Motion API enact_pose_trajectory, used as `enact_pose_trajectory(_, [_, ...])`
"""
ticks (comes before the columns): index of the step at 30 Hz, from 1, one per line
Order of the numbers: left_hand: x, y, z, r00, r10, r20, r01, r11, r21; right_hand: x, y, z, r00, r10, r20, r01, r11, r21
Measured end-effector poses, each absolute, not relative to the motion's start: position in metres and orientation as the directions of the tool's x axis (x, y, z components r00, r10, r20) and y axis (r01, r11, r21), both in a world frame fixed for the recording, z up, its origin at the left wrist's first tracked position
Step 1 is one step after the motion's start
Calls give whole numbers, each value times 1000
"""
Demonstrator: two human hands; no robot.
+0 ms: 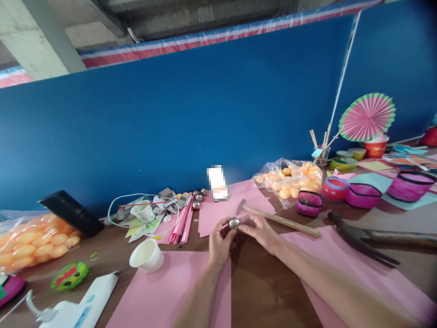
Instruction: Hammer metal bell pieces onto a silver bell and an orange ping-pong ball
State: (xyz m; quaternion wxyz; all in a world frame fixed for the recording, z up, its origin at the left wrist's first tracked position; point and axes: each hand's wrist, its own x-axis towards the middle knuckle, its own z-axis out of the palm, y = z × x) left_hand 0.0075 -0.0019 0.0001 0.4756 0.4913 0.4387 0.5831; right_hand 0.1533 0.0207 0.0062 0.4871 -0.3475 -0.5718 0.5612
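Observation:
A shiny silver ball [234,222] is held between my two hands, just above the brown table. My left hand [219,241] pinches it from the left with thumb and fingers. On the other side, my right hand [261,231] has its fingertips closed against it. Several similar silver balls [197,197] sit by the blue partition. Beyond my right hand lies a small hammer [283,219] with a wooden handle. Pink paper sheets [170,291] are spread on the table around my arms, and a white paper cup [146,256] stands on the left one.
A claw hammer [365,237] lies at the right, near magenta pouches [363,196]. Clear bags of orange balls [41,239] lie at far left and back right. A white power strip [85,305] is front left. The blue partition [170,123] closes off the back.

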Motion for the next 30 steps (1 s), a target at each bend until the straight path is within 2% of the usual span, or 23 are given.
enact_pose_trajectory(11, [11, -6, 5, -55, 994, 92, -194, -101, 976, 153, 22, 6, -267, 947, 179, -105, 156, -982])
enact_pose_trajectory(16, [11, -8, 6, -26, 998, 56, -204, -60, 977, 155, 22, 8, -320, 927, 195, -157, 151, -976])
enact_pose_trajectory(20, [10, -8, 5, -14, 999, 34, -281, -36, 959, 155, 21, 10, -342, 918, 201, -157, 155, -975])
enact_pose_trajectory(26, [11, -6, 4, -57, 998, -1, -309, -17, 951, 154, 19, 12, -259, 913, 315, -8, 324, -946])
enact_pose_trajectory(30, [12, -5, 4, -67, 997, 30, -293, -48, 955, 153, 14, 13, -318, 894, 315, -52, 315, -948])
